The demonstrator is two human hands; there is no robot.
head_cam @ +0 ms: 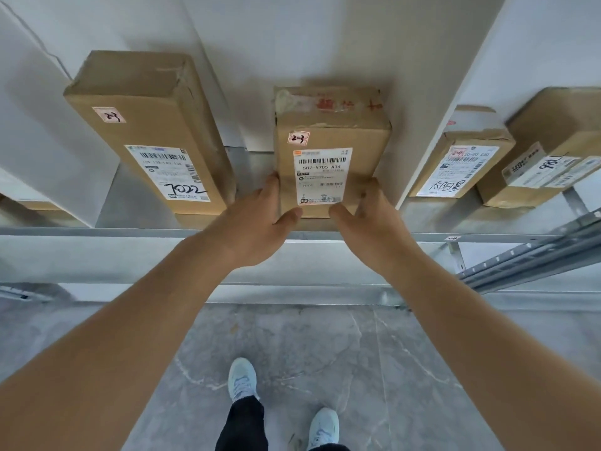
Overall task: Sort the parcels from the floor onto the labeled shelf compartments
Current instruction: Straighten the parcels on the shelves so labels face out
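Brown cardboard parcel with white barcode label (330, 151) at frame centre on grey metal shelf (97, 232), left hand (260, 219) and right hand (374, 219) clasping its near corners, long cardboard box (146, 125) upper left

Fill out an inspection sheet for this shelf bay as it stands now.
Surface: grey metal shelf, white divider panel on its right.
Job's things: middle parcel tagged 2-3, upright on the shelf; tall parcel to its left, apart from it; two more parcels beyond the divider.
Clutter: nothing seen.
Grippers: left hand and right hand clasp the middle parcel's lower sides.
Cables: nothing seen.
Surroundings: grey marbled floor, slotted rail, person's light shoes.
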